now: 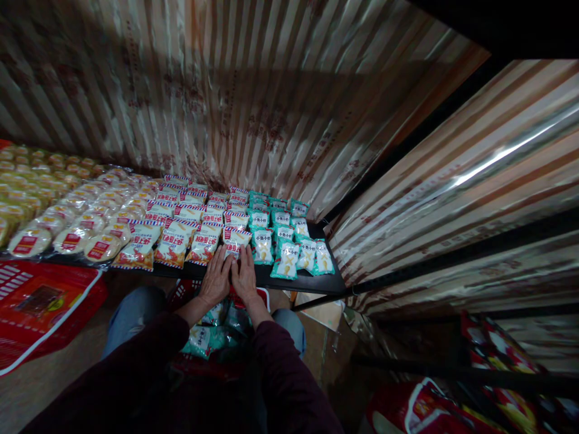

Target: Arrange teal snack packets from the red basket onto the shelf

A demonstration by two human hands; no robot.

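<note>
Both my hands rest on one white snack bag (236, 236) with a blue-and-red striped edge, at the front of the shelf (332, 282). My left hand (218, 277) lies on its left side, fingers stretched forward and fairly flat. My right hand (245, 276) touches the right side of the same bag, its fingers extended too. More striped snack bags (174, 241) stand in rows to the left and behind. Just right of my hands are rows of teal snack bags (262, 244). Below my wrists, a red basket (181, 292) between my knees holds several teal bags (201, 340).
Round packaged crackers (72, 241) and yellowish packs (18, 208) fill the shelf's left part. A red basket (90, 295) with a white handle stands at lower left. Black shelf posts (407, 141) and striped sheeting (271, 90) bound the right and back. Red packages (434, 404) lie at lower right.
</note>
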